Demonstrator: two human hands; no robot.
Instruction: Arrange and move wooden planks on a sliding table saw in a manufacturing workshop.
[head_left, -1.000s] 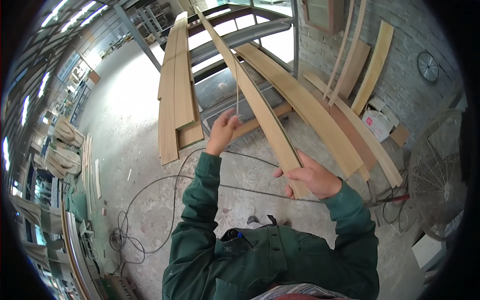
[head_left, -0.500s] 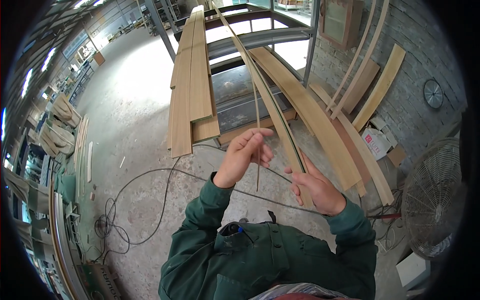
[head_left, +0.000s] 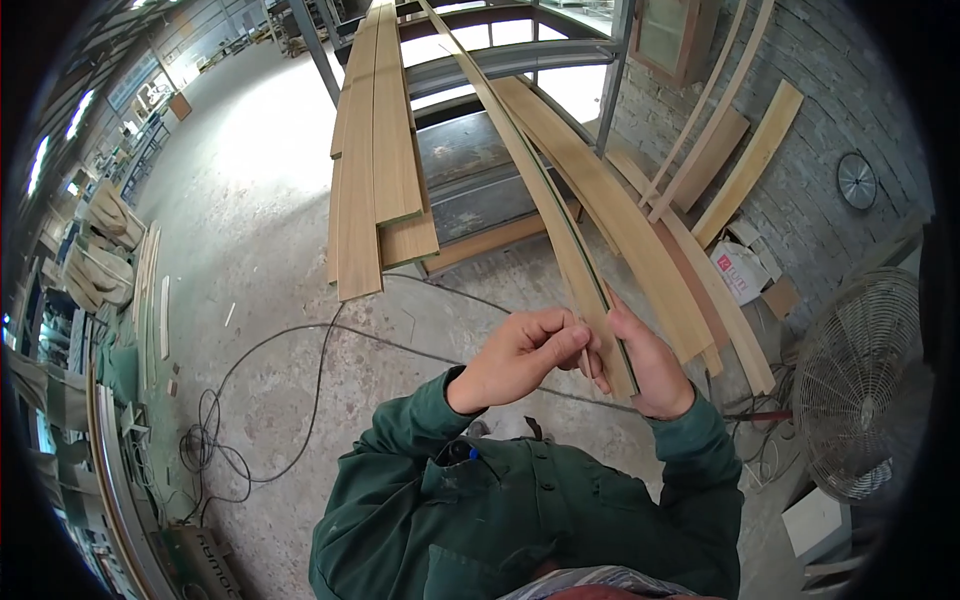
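My right hand [head_left: 656,368] grips the near end of a long, narrow wooden plank [head_left: 548,205], thumb at its right edge and some fingers beneath. A dark green line runs along that edge. The plank stretches away from me up to the metal rack. My left hand [head_left: 522,362] is closed in a pinch at the plank's left edge, close to the right fingers. It holds a thin wood strip [head_left: 587,364], whose short end shows under the fingertips; the rest is hard to tell apart from the plank.
Stacked boards [head_left: 375,190] lie on the metal rack [head_left: 510,62] at left. A wider board [head_left: 620,230] slopes down at right, with more boards against the brick wall [head_left: 800,160]. A large fan [head_left: 865,390] stands at right. Black cable [head_left: 325,385] loops over the floor.
My left hand has moved right and nearer, bringing the thin strip from hanging apart to the plank's left edge. My right hand stays on the plank, its thumb now at the edge.
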